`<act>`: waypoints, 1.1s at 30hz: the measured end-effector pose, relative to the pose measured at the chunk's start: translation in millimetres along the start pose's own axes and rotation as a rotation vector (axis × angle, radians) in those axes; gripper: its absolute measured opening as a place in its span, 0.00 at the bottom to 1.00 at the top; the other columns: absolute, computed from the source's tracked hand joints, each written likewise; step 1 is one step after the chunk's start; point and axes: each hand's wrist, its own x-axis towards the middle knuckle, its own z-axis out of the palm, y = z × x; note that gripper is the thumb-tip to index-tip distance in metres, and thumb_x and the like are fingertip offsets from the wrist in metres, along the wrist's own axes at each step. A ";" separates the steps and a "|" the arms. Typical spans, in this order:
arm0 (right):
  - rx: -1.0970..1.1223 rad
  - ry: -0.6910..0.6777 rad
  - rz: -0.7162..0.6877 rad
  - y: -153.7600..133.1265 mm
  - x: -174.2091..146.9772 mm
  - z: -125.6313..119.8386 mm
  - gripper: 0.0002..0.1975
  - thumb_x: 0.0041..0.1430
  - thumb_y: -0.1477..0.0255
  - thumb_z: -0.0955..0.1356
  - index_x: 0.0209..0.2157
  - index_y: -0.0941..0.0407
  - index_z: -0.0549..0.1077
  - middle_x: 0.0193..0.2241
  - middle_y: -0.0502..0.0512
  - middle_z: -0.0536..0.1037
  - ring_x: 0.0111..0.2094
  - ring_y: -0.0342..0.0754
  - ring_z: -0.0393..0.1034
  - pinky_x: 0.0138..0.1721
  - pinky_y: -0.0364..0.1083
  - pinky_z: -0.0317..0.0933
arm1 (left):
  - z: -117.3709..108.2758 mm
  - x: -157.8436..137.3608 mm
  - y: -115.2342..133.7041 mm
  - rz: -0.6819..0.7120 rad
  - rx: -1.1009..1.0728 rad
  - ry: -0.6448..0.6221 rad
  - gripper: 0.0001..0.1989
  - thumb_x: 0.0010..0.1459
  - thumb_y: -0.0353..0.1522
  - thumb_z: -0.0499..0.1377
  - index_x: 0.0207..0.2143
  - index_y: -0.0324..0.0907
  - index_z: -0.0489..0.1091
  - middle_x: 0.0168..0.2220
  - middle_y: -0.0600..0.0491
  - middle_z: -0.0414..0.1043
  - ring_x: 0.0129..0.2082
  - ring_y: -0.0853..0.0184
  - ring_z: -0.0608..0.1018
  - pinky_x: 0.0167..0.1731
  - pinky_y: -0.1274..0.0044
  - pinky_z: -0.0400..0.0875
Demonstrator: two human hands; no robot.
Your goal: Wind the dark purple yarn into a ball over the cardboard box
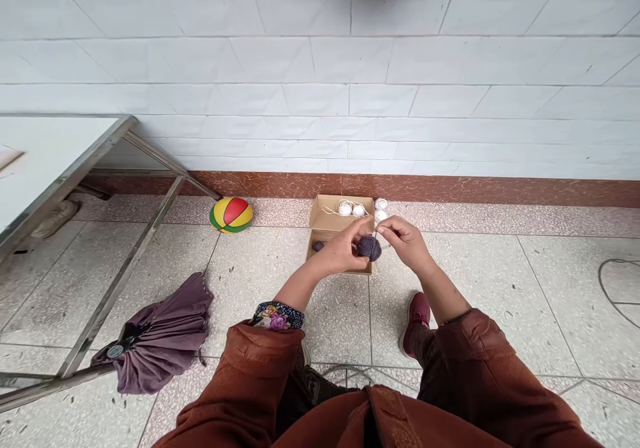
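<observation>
A ball of dark purple yarn (369, 249) is held in my left hand (344, 249), the fingers curled round its left side. Just to its right, my right hand (403, 238) pinches a strand of the same yarn between thumb and fingertips, above the ball. Below both hands an open cardboard box (316, 216) stands on the floor. Two white yarn balls (345, 209) with loose strands lie in its lid. A small dark ball (319, 245) sits in the lower part, which my left hand partly covers. More white yarn balls (381, 204) are beside the box.
A colourful ball (231, 215) rests by the wall at left. Near it are a metal-framed table (113, 135) and a folded purple umbrella (167, 335) on the floor. A dark cable (603, 288) lies at right. The tiled wall (450, 128) rises ahead.
</observation>
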 end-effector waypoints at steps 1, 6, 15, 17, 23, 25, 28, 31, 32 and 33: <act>-0.016 0.022 0.030 4.2 0.8 1.6 0.11 0.65 0.62 0.68 0.32 0.53 0.74 0.29 0.51 0.76 0.32 0.47 0.69 0.38 0.46 0.63 | 1.5 -1.0 3.1 0.005 -0.070 -0.031 0.47 0.48 0.25 0.64 0.69 0.52 0.53 0.46 0.51 0.68 0.38 0.69 0.73 0.38 0.74 0.69; -0.092 -0.037 0.137 20.2 -3.6 15.8 0.12 0.66 0.62 0.65 0.32 0.54 0.73 0.27 0.50 0.75 0.29 0.47 0.68 0.33 0.45 0.61 | -0.4 3.3 7.2 0.074 -0.458 0.039 0.41 0.52 0.31 0.67 0.66 0.52 0.58 0.47 0.50 0.70 0.45 0.65 0.74 0.48 0.71 0.69; -0.031 -0.288 -0.078 -7.9 -12.3 19.3 0.13 0.69 0.62 0.65 0.34 0.53 0.76 0.31 0.53 0.79 0.33 0.48 0.72 0.37 0.46 0.66 | -11.9 9.6 -8.6 -0.044 -0.143 0.391 0.38 0.48 0.29 0.66 0.62 0.45 0.60 0.49 0.48 0.69 0.41 0.66 0.75 0.42 0.71 0.71; -0.007 -0.230 -0.074 -9.6 -9.0 12.1 0.11 0.68 0.61 0.67 0.36 0.52 0.78 0.33 0.54 0.80 0.34 0.49 0.74 0.39 0.48 0.67 | -10.7 7.5 -8.7 -0.041 -0.031 0.350 0.41 0.46 0.28 0.67 0.63 0.46 0.60 0.48 0.49 0.69 0.40 0.66 0.75 0.40 0.72 0.71; -0.076 -0.053 -0.053 1.8 0.4 5.5 0.12 0.66 0.61 0.68 0.32 0.51 0.78 0.29 0.53 0.79 0.34 0.50 0.73 0.40 0.50 0.66 | -3.5 -4.3 4.0 -0.008 -0.106 -0.061 0.45 0.50 0.28 0.66 0.69 0.50 0.54 0.45 0.50 0.70 0.41 0.66 0.75 0.41 0.72 0.71; -0.082 -0.002 -0.021 8.6 0.9 8.5 0.12 0.66 0.62 0.67 0.31 0.52 0.77 0.29 0.53 0.78 0.33 0.49 0.71 0.39 0.48 0.65 | -2.9 -5.9 7.5 0.006 -0.252 -0.132 0.44 0.52 0.30 0.66 0.70 0.51 0.53 0.47 0.49 0.71 0.44 0.65 0.75 0.44 0.71 0.71; -0.118 0.001 0.036 19.4 -1.1 13.7 0.10 0.66 0.64 0.66 0.32 0.53 0.75 0.28 0.51 0.77 0.30 0.48 0.70 0.35 0.46 0.63 | -3.3 -4.4 9.1 0.032 -0.403 -0.071 0.39 0.52 0.32 0.68 0.66 0.50 0.61 0.52 0.47 0.71 0.50 0.62 0.75 0.52 0.69 0.69; -0.173 -0.083 0.038 23.1 -4.9 19.0 0.10 0.66 0.65 0.66 0.32 0.53 0.74 0.28 0.52 0.77 0.30 0.48 0.70 0.34 0.46 0.62 | -3.7 0.0 7.7 0.011 -0.431 0.110 0.30 0.51 0.32 0.68 0.58 0.46 0.70 0.54 0.47 0.72 0.52 0.60 0.74 0.55 0.67 0.68; -0.171 -0.127 0.022 21.4 -6.3 20.6 0.10 0.66 0.65 0.66 0.32 0.53 0.74 0.28 0.52 0.77 0.31 0.48 0.71 0.34 0.46 0.63 | -4.1 1.7 6.8 -0.012 -0.424 0.178 0.27 0.51 0.32 0.67 0.55 0.44 0.71 0.53 0.47 0.73 0.51 0.60 0.75 0.55 0.67 0.68; -0.157 -0.181 0.000 18.4 -7.6 22.0 0.11 0.67 0.65 0.66 0.32 0.54 0.74 0.29 0.52 0.77 0.31 0.48 0.71 0.35 0.46 0.63 | -4.6 3.3 5.6 -0.040 -0.406 0.249 0.25 0.51 0.31 0.66 0.53 0.43 0.72 0.51 0.47 0.74 0.50 0.61 0.75 0.54 0.67 0.68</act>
